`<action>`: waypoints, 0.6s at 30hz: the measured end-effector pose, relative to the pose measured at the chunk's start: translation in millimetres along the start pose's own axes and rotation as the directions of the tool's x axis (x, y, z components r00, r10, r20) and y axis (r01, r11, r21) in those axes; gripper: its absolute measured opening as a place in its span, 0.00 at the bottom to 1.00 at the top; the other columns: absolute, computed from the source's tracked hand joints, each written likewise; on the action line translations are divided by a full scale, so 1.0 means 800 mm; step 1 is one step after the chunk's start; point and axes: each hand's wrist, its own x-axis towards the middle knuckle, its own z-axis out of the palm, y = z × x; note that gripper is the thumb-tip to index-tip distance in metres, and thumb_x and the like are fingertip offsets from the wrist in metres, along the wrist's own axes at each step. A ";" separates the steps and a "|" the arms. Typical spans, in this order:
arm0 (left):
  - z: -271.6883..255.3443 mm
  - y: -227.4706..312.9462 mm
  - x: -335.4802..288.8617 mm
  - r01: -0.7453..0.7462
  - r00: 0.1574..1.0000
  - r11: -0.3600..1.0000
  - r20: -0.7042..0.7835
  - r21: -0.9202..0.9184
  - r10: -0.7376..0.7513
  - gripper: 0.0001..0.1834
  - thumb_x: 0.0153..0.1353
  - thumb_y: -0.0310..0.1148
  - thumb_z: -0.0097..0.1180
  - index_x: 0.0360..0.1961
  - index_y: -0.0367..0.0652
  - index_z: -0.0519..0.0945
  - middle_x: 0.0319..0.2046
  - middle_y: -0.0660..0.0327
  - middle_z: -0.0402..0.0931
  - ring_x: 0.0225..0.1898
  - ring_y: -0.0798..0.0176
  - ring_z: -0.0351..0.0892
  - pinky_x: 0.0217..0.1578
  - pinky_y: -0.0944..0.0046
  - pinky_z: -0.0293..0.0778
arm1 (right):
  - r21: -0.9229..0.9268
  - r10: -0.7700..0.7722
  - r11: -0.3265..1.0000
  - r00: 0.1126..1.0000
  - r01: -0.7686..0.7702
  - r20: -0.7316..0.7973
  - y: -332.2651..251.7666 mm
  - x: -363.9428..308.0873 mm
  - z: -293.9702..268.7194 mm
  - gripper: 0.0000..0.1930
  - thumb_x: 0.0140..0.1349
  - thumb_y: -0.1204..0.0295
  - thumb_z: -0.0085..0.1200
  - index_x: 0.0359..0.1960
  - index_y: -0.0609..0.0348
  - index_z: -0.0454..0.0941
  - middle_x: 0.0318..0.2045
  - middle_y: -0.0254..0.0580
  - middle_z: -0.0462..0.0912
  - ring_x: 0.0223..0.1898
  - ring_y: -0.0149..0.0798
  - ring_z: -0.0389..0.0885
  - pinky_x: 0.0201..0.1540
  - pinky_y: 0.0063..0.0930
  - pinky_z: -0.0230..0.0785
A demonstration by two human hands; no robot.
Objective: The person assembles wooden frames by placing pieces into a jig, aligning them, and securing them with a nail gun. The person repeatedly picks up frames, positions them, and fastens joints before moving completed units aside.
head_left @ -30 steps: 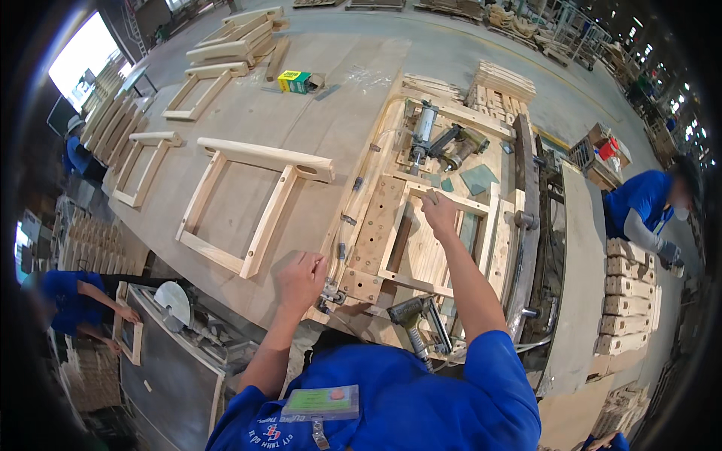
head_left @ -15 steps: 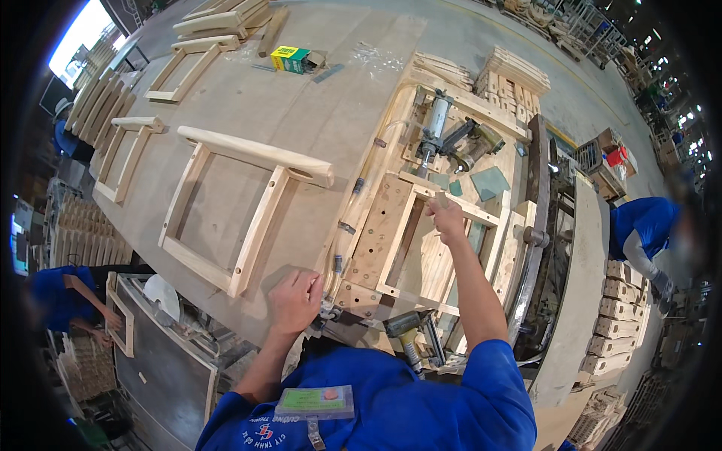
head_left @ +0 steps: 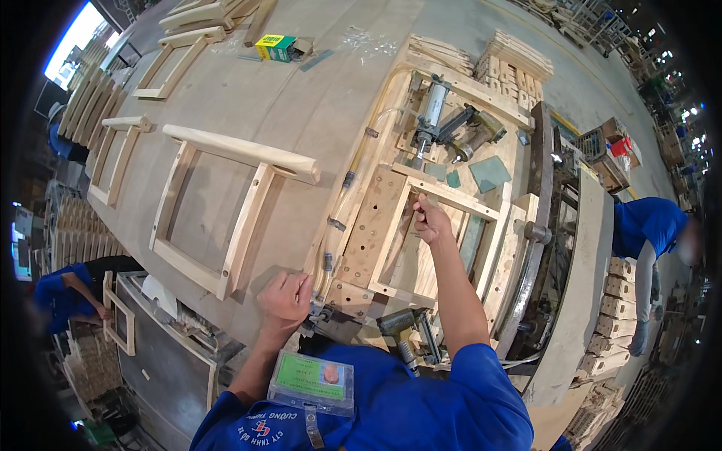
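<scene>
A rectangular wooden frame (head_left: 453,198) lies in a wooden jig (head_left: 370,222) in front of me. My right hand (head_left: 432,219) is closed over the frame's opening, near its far left inner corner. Its fingertips pinch together; anything small between them cannot be made out. Off the jig's near left side, above the table, my left hand (head_left: 286,297) is curled closed, and whatever is inside it is hidden. One nail gun (head_left: 398,323) rests at the frame's near end. Beyond the far end lie another nail gun (head_left: 481,137) and a metal air cylinder (head_left: 432,113).
A larger wooden frame (head_left: 241,225) lies on the table (head_left: 301,105) to the left. Farther off are a green and yellow box (head_left: 274,48) and stacked wooden parts (head_left: 515,64). A metal rail (head_left: 538,180) borders the jig. Co-workers in blue stand left and right.
My right hand has shifted slightly left and down, from over the frame's far bar into its opening. A small flat piece seen in its fingers earlier no longer shows clearly. My left hand has turned palm upward.
</scene>
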 end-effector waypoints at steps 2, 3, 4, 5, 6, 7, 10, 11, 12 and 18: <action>0.001 0.002 0.003 -0.006 1.000 1.000 -0.002 -0.004 0.006 0.04 0.63 0.30 0.69 0.37 0.45 0.85 0.29 0.55 0.78 0.30 0.45 0.81 0.29 0.48 0.75 | 0.048 0.029 0.998 1.000 -0.029 0.007 -0.001 0.006 0.002 0.06 0.78 0.63 0.60 0.44 0.49 0.79 0.30 0.29 0.81 0.19 0.21 0.67 0.13 0.16 0.52; 0.000 0.004 0.005 0.003 1.000 1.000 0.005 -0.006 -0.003 0.04 0.64 0.30 0.69 0.37 0.45 0.85 0.29 0.55 0.78 0.30 0.45 0.81 0.29 0.48 0.75 | 0.074 0.043 0.996 0.999 -0.043 0.010 0.000 0.009 0.001 0.06 0.78 0.64 0.59 0.44 0.49 0.79 0.30 0.29 0.81 0.19 0.21 0.68 0.13 0.16 0.52; -0.001 0.006 0.007 0.010 1.000 1.000 0.013 -0.008 -0.010 0.04 0.64 0.30 0.69 0.37 0.45 0.85 0.29 0.55 0.78 0.30 0.45 0.81 0.30 0.48 0.76 | 0.110 0.068 0.991 0.997 -0.072 0.035 -0.003 0.011 -0.001 0.04 0.78 0.65 0.59 0.45 0.47 0.78 0.31 0.29 0.82 0.19 0.20 0.67 0.13 0.15 0.51; -0.001 0.007 0.010 0.009 1.000 1.000 0.021 -0.003 -0.009 0.04 0.64 0.30 0.68 0.37 0.45 0.85 0.29 0.55 0.78 0.30 0.45 0.81 0.30 0.48 0.76 | 0.111 0.069 0.991 0.997 -0.071 0.019 -0.004 0.012 -0.005 0.04 0.78 0.65 0.59 0.45 0.48 0.78 0.30 0.29 0.83 0.19 0.21 0.68 0.13 0.16 0.53; -0.001 0.006 0.010 0.011 1.000 1.000 0.025 0.008 -0.012 0.04 0.64 0.30 0.68 0.37 0.45 0.85 0.29 0.55 0.78 0.30 0.45 0.81 0.30 0.48 0.76 | 0.109 0.074 0.991 0.997 -0.075 0.010 -0.006 0.013 -0.001 0.04 0.78 0.66 0.58 0.44 0.49 0.79 0.30 0.30 0.83 0.20 0.22 0.69 0.14 0.18 0.54; -0.001 0.005 0.012 0.012 0.999 1.000 0.029 0.019 -0.012 0.04 0.64 0.30 0.68 0.37 0.45 0.85 0.29 0.55 0.79 0.30 0.45 0.82 0.30 0.48 0.76 | 0.108 0.078 0.991 0.997 -0.077 0.001 -0.007 0.013 0.002 0.04 0.78 0.66 0.58 0.43 0.50 0.79 0.30 0.30 0.84 0.20 0.23 0.70 0.14 0.19 0.56; 0.000 0.001 0.002 0.053 0.997 0.997 0.046 0.060 -0.055 0.04 0.63 0.30 0.69 0.37 0.45 0.86 0.29 0.55 0.79 0.31 0.45 0.82 0.31 0.49 0.77 | -0.318 -0.351 0.903 0.922 0.288 -0.163 0.021 -0.006 0.030 0.07 0.78 0.68 0.57 0.40 0.56 0.83 0.27 0.33 0.85 0.21 0.28 0.76 0.18 0.25 0.64; 0.000 -0.002 0.003 0.047 0.998 0.998 0.029 0.049 -0.048 0.04 0.63 0.30 0.69 0.37 0.46 0.86 0.29 0.55 0.79 0.31 0.46 0.82 0.31 0.49 0.78 | -0.435 -0.447 0.833 0.880 0.342 -0.163 0.021 -0.013 0.038 0.08 0.77 0.68 0.57 0.39 0.58 0.83 0.25 0.34 0.85 0.21 0.29 0.77 0.20 0.27 0.66; -0.002 0.003 0.001 0.043 0.999 0.999 0.027 0.031 -0.043 0.04 0.63 0.30 0.69 0.37 0.46 0.86 0.30 0.56 0.79 0.31 0.46 0.83 0.31 0.49 0.78 | -0.550 -0.534 0.747 0.829 0.372 -0.165 0.028 -0.022 0.033 0.10 0.76 0.68 0.57 0.39 0.61 0.84 0.24 0.35 0.85 0.21 0.31 0.79 0.22 0.29 0.69; -0.001 0.002 0.004 0.027 0.999 1.000 0.033 0.013 -0.028 0.04 0.62 0.30 0.69 0.37 0.46 0.86 0.30 0.57 0.79 0.31 0.47 0.83 0.32 0.49 0.78 | -0.751 -0.644 0.536 0.762 0.384 -0.070 0.007 -0.020 0.026 0.13 0.71 0.65 0.63 0.34 0.65 0.85 0.22 0.47 0.85 0.20 0.40 0.81 0.26 0.36 0.73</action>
